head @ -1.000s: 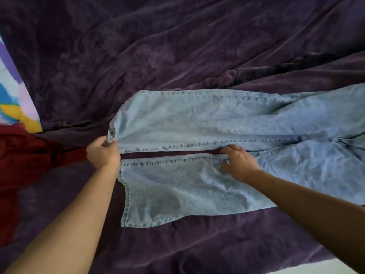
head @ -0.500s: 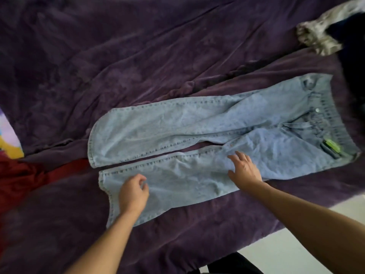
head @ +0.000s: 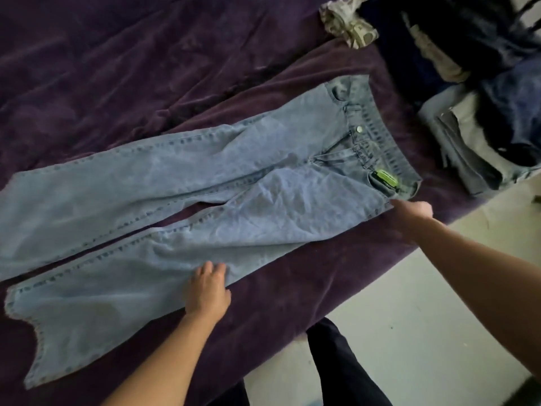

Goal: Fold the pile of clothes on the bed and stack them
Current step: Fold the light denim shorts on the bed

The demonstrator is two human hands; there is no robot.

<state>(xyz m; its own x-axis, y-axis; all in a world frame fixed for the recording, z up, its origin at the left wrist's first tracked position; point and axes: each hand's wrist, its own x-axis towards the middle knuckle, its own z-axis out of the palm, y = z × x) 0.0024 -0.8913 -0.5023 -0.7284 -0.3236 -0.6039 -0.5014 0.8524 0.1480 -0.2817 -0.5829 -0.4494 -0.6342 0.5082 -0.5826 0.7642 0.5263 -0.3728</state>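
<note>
Jeans (head: 234,186): light blue, flat and unfolded on the purple blanket (head: 146,68), legs slightly parted.
Your left hand (head: 206,291): fingers together, resting on the outer edge of the jeans' near leg.
Your right hand (head: 412,210): at the jeans' near hip edge, blurred; grip cannot be told.
Open room: bare blanket lies wide beyond the jeans' far leg.
Dark folded clothes (head: 468,136): past the jeans' waistband.
Floor (head: 409,317): along the jeans' near side.

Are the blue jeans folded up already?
No, the jeans lie spread flat on the bed with both legs stretched out side by side.
</note>
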